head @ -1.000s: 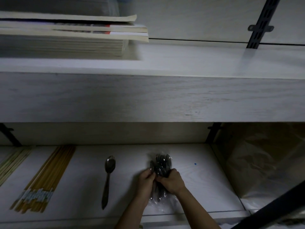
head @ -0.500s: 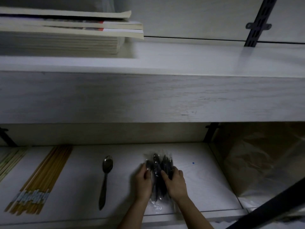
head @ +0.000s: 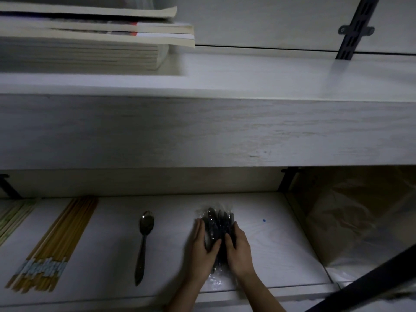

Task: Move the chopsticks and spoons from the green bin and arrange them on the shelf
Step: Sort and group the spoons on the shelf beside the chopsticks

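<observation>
A clear plastic bag of several dark spoons (head: 219, 224) lies on the lower white shelf (head: 276, 239). My left hand (head: 202, 248) rests flat along the bag's left side with straight fingers. My right hand (head: 239, 248) lies on the bag's right side, fingers pressed on the spoons. A single metal spoon (head: 144, 242) lies to the left, bowl pointing to the back. Further left is a bundle of yellow chopsticks (head: 56, 244) with a pale paper band, and another pale bundle of chopsticks (head: 13, 217) sits at the left edge. The green bin is out of view.
The thick upper shelf (head: 225, 122) overhangs the lower one and carries a stack of books (head: 90, 41) at the left. A dark wall rail (head: 358, 28) stands at the upper right. Crumpled plastic sheeting (head: 351, 217) lies right of the lower shelf, crossed by a dark bar (head: 364, 287).
Both hands went from gripping the bag near its middle to lying flatter along its two sides. The bag of spoons now lies flat on the shelf.
</observation>
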`<state>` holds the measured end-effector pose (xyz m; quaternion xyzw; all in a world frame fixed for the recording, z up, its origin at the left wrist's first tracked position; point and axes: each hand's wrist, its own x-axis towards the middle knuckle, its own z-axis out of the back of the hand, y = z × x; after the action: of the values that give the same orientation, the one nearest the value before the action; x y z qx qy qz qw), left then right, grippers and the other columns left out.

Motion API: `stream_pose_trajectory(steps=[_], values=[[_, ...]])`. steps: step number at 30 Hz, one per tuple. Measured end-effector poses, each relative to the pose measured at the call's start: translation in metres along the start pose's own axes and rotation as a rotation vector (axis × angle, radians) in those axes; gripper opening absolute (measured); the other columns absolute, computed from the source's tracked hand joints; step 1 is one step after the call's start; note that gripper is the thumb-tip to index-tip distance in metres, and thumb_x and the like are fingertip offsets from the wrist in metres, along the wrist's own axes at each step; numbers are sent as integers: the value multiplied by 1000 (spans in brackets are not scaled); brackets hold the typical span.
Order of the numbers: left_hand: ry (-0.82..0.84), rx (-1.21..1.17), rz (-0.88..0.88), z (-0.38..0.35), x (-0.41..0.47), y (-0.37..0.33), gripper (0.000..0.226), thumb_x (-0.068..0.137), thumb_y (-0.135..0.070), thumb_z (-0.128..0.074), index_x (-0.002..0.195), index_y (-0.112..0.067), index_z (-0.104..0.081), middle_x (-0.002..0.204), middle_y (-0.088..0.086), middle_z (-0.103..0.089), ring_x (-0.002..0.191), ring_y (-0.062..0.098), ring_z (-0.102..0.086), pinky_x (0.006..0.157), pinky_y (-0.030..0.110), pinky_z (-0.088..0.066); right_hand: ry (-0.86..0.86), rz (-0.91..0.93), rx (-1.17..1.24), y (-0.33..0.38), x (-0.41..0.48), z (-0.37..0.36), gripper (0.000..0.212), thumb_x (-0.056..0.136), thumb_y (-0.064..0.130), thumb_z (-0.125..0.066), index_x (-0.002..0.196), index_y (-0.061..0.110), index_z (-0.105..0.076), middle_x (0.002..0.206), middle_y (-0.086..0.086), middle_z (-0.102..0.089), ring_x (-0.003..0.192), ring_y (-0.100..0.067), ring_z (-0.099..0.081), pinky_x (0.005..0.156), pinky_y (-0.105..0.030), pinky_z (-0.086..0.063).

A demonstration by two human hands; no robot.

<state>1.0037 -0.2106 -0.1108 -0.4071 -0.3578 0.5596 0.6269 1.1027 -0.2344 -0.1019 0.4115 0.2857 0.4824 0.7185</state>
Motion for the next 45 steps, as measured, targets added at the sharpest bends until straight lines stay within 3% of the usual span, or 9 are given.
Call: stream_pose_trajectory(steps=[6,10,15,19,25,28,34,38,45], values=[[74,227,-75,4,2,6,61,97,-25,-39,149,-12,-10,159,2,-6,136,0,6,111,13,0,67,29,104,7,-3,2,38,99,7,-35,133,23,-43,120,16,-50,109,16,-45,89,7,-25],[78,96,-30,7,0,4,64,95,-11,-44,148,-11,-8,158,4,-11,145,11,-10,111,13,-9,113,15,49,-2,-3,-6,44,101,17,-31,145,13,-28,148,3,-33,140,-11,-26,115,-19,-16],[100,59,-18,8,2,2,58,95,-4,-42,147,-13,-17,158,2,-12,146,13,-5,113,17,-6,130,-60,-48,-1,3,-14,44,101,26,-25,144,18,-26,155,-4,-25,147,-23,2,119,-36,-12],[84,-17,10,16,2,1,54,94,-1,-44,144,-11,-28,155,6,-22,145,15,-16,118,26,-14,211,-13,-197,0,8,-7,68,91,61,-8,141,23,-34,151,-2,-33,145,-21,-16,119,-32,-9],[-12,-240,102,26,-1,7,50,92,4,-45,140,-1,-34,147,15,-37,139,24,-34,110,20,-31,122,-69,41,-3,5,15,35,100,20,-31,130,17,-50,133,-6,-49,122,-15,-41,106,-24,-27],[3,-267,67,29,-7,11,49,92,1,-48,139,-7,-38,145,16,-42,137,27,-38,114,39,-31,76,-127,249,-8,0,21,37,94,7,-45,131,11,-48,127,-5,-50,111,-16,-50,100,-26,-38],[105,-225,18,24,-13,12,57,88,13,-46,141,-1,-30,139,-2,-41,102,-32,-42,81,-8,-34,1,-59,179,-17,-4,11,32,88,-2,-52,112,16,-61,117,-7,-58,97,-14,-61,89,-27,-51],[96,-116,41,20,-7,12,53,89,11,-45,140,2,-31,148,11,-35,130,6,-34,84,-13,-25,42,-59,112,-8,0,7,32,90,2,-49,117,13,-62,118,-4,-56,101,-15,-60,96,-33,-50],[57,-84,3,28,-7,5,50,91,9,-44,139,-1,-37,145,11,-40,135,22,-40,94,-5,-30,51,-43,100,-1,1,14,27,92,10,-50,115,15,-63,112,-4,-65,98,-13,-63,93,-33,-52]])
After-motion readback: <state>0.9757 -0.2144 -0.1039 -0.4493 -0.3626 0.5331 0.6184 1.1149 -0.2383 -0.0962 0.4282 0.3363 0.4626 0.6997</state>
